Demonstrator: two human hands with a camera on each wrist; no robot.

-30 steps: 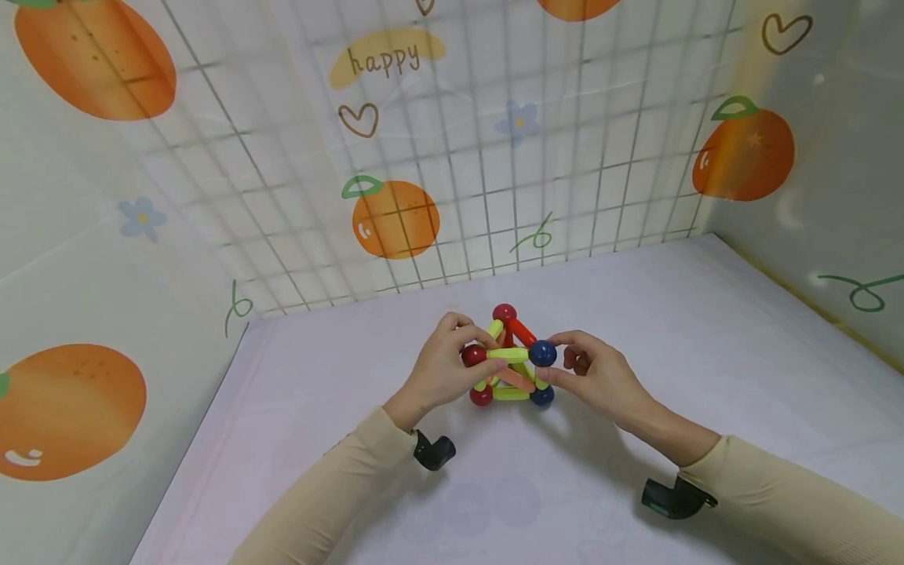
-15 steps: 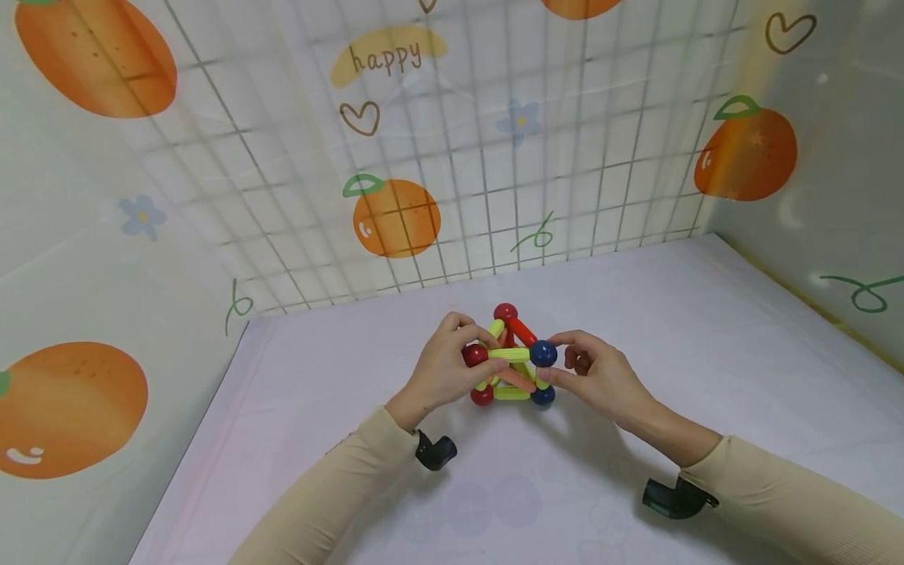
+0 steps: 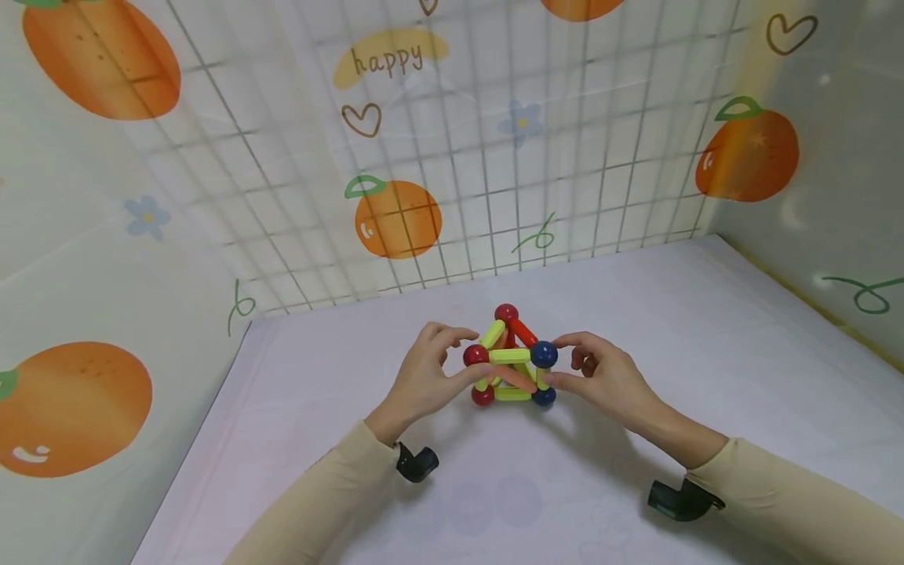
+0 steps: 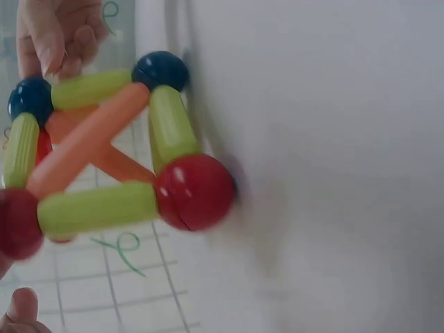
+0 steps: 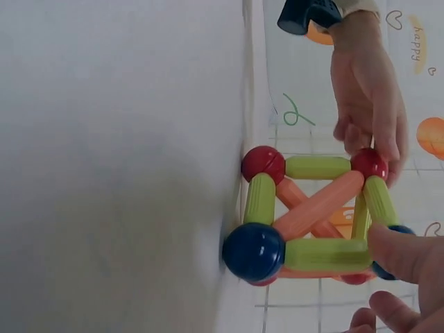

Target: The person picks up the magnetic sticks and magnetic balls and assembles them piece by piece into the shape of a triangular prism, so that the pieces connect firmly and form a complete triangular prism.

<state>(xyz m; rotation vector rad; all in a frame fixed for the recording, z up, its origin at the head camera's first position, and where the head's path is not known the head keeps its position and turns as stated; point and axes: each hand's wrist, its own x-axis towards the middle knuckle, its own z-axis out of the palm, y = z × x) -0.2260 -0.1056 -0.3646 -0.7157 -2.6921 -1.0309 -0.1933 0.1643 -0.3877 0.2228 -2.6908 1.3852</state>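
A ball-and-rod building toy frame (image 3: 510,355) stands on the table, made of yellow, orange and red rods joined by red and blue balls. At its left, my left hand (image 3: 424,373) has thumb and index finger spread around the near upper red ball (image 3: 476,355); the thumb tip overlaps the ball's lower edge and the index finger stands apart from it. On the other side, my right hand (image 3: 607,380) pinches the upper blue ball (image 3: 544,354), its thumb (image 5: 392,246) lying over the end of the yellow rod (image 5: 319,254) below that ball.
The frame and both hands are over a pale lilac tabletop (image 3: 339,345). Behind it hangs a white curtain (image 3: 297,180) printed with oranges, with a wire grid showing through. A black wrist camera (image 3: 417,464) sits below the left cuff, another black camera (image 3: 683,500) below the right.
My left hand has loosened its grip on the upper red ball and drawn back slightly left, its fingers spreading. The right hand's thumb has slid a little lower; the frame stays in place.
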